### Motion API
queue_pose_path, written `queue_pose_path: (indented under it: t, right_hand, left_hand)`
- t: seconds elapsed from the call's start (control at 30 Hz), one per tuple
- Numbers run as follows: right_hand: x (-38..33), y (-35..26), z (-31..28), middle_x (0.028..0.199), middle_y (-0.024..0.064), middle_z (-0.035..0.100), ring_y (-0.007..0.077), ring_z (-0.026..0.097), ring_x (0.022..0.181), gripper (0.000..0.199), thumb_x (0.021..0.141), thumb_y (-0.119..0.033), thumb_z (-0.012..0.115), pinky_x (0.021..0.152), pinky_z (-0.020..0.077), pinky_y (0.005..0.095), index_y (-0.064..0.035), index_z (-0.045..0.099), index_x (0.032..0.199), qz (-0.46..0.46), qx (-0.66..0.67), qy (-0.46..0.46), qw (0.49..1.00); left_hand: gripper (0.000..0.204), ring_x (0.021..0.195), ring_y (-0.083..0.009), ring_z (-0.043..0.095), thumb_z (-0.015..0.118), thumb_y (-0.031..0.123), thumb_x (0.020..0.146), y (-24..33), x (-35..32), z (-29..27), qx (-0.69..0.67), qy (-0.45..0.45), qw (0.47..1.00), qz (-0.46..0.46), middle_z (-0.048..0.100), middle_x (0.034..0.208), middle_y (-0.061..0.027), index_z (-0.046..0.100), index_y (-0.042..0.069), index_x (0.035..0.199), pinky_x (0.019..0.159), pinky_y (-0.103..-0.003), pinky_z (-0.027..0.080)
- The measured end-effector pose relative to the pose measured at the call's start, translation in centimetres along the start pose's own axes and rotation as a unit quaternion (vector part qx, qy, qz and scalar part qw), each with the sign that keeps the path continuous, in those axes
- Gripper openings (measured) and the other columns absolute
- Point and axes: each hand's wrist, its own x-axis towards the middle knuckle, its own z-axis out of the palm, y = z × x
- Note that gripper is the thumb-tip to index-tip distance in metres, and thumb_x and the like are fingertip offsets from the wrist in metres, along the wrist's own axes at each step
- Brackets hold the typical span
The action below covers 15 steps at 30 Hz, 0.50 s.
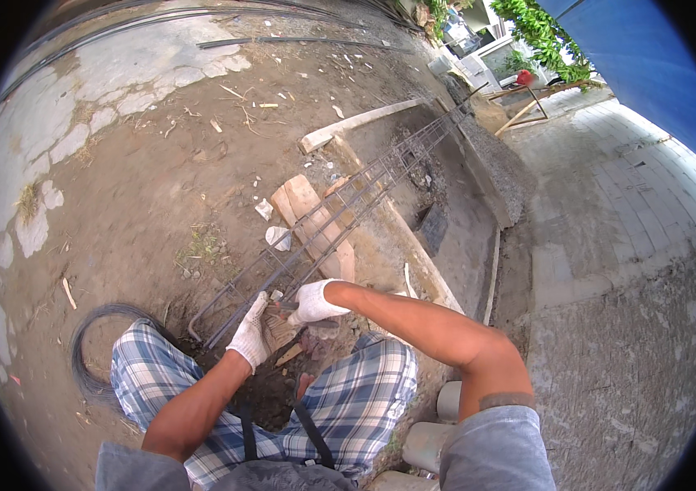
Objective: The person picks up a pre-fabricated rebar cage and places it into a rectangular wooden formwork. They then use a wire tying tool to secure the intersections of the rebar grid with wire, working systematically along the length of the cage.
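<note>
A long rebar cage of dark steel bars and square ties slants from between my knees to the far right. White knit gloves cover both hands. My left hand is closed at the cage's near end, its fingers against the bars. Just right of it, my right hand makes a fist, palm side down. A small dark piece pokes out of that fist toward the left hand; its kind is hidden by the fingers. Wooden planks lie under the cage's middle.
A coil of thin wire lies beside my left knee. Concrete curbs edge a sunken bed right of the cage. Grey cylinders stand by my right hip. Long steel bars lie at the back; a blue sheet hangs top right.
</note>
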Motion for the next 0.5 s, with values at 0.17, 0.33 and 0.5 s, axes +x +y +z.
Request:
queue_pose_path:
  t: [0.17,0.33,0.5]
  right_hand:
    - [-0.3,1.6,6.7,0.081,0.0075,0.068,0.0196,0.067,0.067,0.026,0.102,-0.026,0.063,0.061,0.0555,0.0371,-0.0011,0.066,0.107,0.012,0.389,-0.047,0.920]
    - [-1.3,1.0,15.4,0.086,0.0095,0.068,0.0227,0.068,0.072,0.028,0.103,-0.026,0.059,0.065,0.0552,0.0392,-0.0041,0.060,0.120,-0.032,0.504,0.079,0.860]
    - [-2.3,0.9,18.8,0.099,0.0263,0.073,0.0436,0.072,0.091,0.047,0.100,-0.027,0.058,0.081,0.0554,0.0538,-0.0144,0.053,0.145,0.022,0.312,0.332,0.890]
  left_hand:
    - [0.025,0.097,-0.0272,0.072,0.063,0.028,0.103,-0.1,-0.1,-0.2,0.020,-0.029,0.999,0.019,0.074,0.108,-0.0107,0.068,0.009,0.119,0.090,-0.045,0.060]
    - [0.022,0.103,-0.0263,0.073,0.063,0.016,0.101,0.1,-1.9,2.3,0.186,-0.033,0.981,0.030,0.072,0.120,-0.0161,0.067,0.002,0.118,0.093,-0.043,0.060]
    - [0.042,0.098,-0.0178,0.071,0.071,0.037,0.099,0.0,-2.4,2.7,0.587,0.025,0.805,0.076,0.075,0.109,-0.0118,0.071,-0.001,0.116,0.084,-0.034,0.057]
